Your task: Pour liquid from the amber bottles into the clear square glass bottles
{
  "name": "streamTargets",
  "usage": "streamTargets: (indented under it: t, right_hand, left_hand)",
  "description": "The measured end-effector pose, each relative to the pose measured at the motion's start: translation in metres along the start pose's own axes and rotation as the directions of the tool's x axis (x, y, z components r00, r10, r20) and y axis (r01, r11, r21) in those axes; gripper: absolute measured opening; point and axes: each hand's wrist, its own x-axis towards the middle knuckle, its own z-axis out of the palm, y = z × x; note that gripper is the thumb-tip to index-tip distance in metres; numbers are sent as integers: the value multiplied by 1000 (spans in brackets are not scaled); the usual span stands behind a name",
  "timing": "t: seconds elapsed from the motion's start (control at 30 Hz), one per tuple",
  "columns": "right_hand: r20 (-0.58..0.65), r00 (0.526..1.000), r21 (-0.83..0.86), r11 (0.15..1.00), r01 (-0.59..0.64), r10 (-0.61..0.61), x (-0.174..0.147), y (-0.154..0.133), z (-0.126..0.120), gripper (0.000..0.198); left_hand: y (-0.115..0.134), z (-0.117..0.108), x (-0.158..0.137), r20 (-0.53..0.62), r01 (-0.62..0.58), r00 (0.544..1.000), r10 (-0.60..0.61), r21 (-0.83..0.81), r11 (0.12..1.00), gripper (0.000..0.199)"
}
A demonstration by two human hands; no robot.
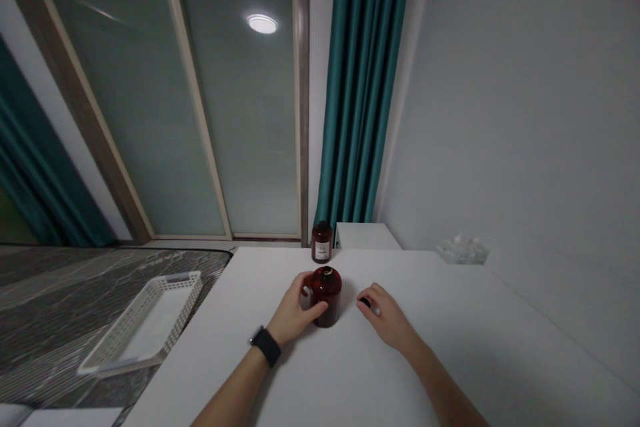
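Observation:
A dark red-brown glass bottle (327, 297) stands upright on the white table. My left hand (295, 310) wraps around its left side, thumb across the front. The bottle's neck looks uncapped. To the right of it, a little above the table, my right hand (383, 313) pinches a small black cap (366, 302). Something small and pale shows under those fingers, too small to make out. Behind the held bottle stands a second red-brown bottle (321, 243) with a white label and a black top.
The white table (310, 387) runs along a grey wall on the right. A clear plastic container (463, 250) with unclear contents sits at its far right corner. Left of the table, lower down, lies a white perforated basket (177, 293). A white box-like surface (367, 235) adjoins the far edge.

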Motion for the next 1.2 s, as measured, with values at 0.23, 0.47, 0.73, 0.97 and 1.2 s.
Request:
streamTargets:
  t: [0.23, 0.47, 0.73, 0.97, 1.2]
  right_hand:
    - [-95, 995, 172, 985, -12, 29, 12, -17, 3, 24]
    - [-298, 953, 320, 936, 148, -49, 39, -55, 2, 24]
    - [-479, 878, 339, 920, 198, -12, 48, -81, 30, 4]
    - [-492, 864, 292, 913, 285, -112, 33, -81, 31, 9]
    - [-470, 874, 275, 921, 277, -123, 27, -67, 23, 12]
  left_hand:
    - [1, 8, -3, -11, -50, 999, 50, -32, 998, 62]
    - [5, 11, -4, 3, -29, 1000, 30, -124, 992, 60]
    - [5, 19, -4, 12, 17, 1000, -15, -215, 976, 66]
    - [5, 20, -7, 61, -68, 995, 82, -200, 977, 73]
    - [0, 24, -15, 198, -159, 968, 155, 2, 987, 85]
